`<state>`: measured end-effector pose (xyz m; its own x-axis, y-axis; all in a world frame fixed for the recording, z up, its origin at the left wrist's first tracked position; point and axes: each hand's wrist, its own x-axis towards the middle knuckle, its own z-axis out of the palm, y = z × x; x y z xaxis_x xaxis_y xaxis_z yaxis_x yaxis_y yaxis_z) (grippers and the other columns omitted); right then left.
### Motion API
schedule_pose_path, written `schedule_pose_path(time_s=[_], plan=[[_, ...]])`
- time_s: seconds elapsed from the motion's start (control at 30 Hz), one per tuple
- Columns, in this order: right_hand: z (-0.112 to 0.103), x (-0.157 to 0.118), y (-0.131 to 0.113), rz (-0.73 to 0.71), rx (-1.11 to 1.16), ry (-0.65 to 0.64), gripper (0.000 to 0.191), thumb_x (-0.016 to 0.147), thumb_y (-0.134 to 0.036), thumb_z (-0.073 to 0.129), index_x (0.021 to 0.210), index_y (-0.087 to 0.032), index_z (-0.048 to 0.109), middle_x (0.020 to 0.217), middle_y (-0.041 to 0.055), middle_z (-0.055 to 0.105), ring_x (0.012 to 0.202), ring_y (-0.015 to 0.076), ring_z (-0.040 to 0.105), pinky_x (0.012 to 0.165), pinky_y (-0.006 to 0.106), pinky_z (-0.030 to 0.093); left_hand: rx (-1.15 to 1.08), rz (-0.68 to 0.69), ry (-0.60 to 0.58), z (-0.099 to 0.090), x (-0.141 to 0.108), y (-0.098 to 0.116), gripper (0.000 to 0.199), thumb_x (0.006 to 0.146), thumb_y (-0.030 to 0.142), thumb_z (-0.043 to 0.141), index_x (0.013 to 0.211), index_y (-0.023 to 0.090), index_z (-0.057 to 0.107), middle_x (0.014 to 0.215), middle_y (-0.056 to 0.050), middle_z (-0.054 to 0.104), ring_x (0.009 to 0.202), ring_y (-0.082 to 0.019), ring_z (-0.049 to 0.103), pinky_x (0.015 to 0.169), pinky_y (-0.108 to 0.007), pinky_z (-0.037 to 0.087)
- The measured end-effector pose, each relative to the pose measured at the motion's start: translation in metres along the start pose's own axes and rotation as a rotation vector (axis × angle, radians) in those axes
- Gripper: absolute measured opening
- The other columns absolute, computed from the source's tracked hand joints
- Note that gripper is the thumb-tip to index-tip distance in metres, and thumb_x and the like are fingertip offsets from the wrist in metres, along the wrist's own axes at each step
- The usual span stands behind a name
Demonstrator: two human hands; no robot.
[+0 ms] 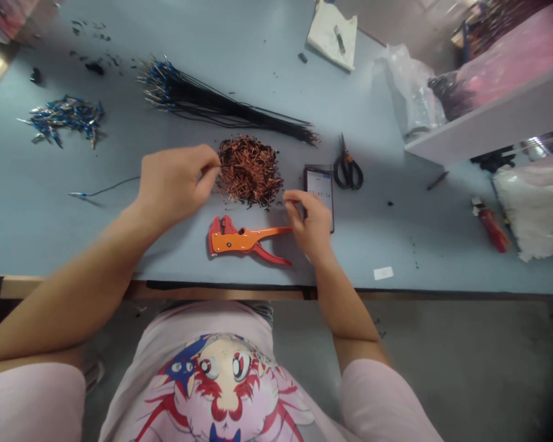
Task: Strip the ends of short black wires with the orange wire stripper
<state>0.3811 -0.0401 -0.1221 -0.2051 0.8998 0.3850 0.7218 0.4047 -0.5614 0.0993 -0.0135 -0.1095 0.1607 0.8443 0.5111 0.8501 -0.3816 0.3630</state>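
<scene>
Between my left grip [175, 181] and right grip [311, 224], both pinched narrow, copper scraps [251, 172] lie heaped on the desk [354, 245]; whether either holds the wire [120, 183] trailing left, I can't tell. A low sweep could scatter them.

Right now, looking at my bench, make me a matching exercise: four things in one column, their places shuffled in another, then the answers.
Things
1. wire stripper
2. scissors
3. bundle of black wires
4. heap of blue-and-silver connectors

Places
A. just beyond the copper scraps
B. leftmost of these four
C. right of the phone
D. on the near side of the copper scraps

Pairs: 1-D, 2-C, 3-A, 4-B
</scene>
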Motion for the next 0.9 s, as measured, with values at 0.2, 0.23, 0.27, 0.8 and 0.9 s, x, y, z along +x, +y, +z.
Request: schedule_pose_path(time_s=[0.2,0.23,0.27,0.8,0.9], plan=[[0.003,-0.001,0.001,-0.057,-0.053,-0.301,0.026,0.087,-0.010,0.050,0.094,-0.021,0.072,0.091,0.0078,0.071,0.095,0.0256,0.063,0.088,0.044,0.049,-0.048,-0.053,-0.426,0.011,-0.011,0.029,0.008,0.085,0.026,0.056,0.086,0.023,0.063,0.066,0.001,0.067,0.054,-0.018,0.055,0.052,-0.028,0.024],[0.002,0.000,0.000,-0.077,-0.051,-0.329,0.027,0.087,-0.010,0.049,0.098,-0.021,0.072,0.095,0.0085,0.072,0.099,0.0258,0.063,0.091,0.044,0.048,-0.051,-0.057,-0.456,0.013,-0.012,0.029,0.008,0.086,0.025,0.056,0.086,0.023,0.063,0.068,0.001,0.068,0.055,-0.018,0.057,0.052,-0.028,0.024],[0.002,0.000,0.000,-0.095,-0.047,-0.332,0.029,0.087,-0.009,0.048,0.103,-0.021,0.071,0.101,0.0091,0.072,0.102,0.0259,0.062,0.093,0.045,0.047,-0.052,-0.065,-0.459,0.015,-0.012,0.028,0.008,0.086,0.024,0.056,0.087,0.023,0.063,0.070,0.000,0.069,0.057,-0.019,0.058,0.053,-0.027,0.025],[-0.011,-0.005,-0.016,-0.156,-0.127,-0.272,0.010,0.093,-0.024,0.059,0.100,-0.021,0.066,0.097,0.0084,0.073,0.101,0.0284,0.061,0.093,0.045,0.043,-0.264,-0.085,0.085,0.017,-0.006,0.020,0.008,0.080,0.021,0.060,0.081,0.024,0.067,0.073,0.000,0.068,0.056,-0.014,0.052,0.056,-0.030,0.038],[-0.011,-0.007,-0.022,-0.160,-0.084,-0.360,0.007,0.091,-0.026,0.064,0.090,-0.020,0.065,0.090,0.0081,0.071,0.093,0.0263,0.060,0.086,0.041,0.045,-0.268,-0.100,0.111,0.018,-0.006,0.018,0.008,0.081,0.020,0.059,0.082,0.023,0.066,0.074,0.000,0.068,0.060,-0.014,0.054,0.058,-0.030,0.041]])
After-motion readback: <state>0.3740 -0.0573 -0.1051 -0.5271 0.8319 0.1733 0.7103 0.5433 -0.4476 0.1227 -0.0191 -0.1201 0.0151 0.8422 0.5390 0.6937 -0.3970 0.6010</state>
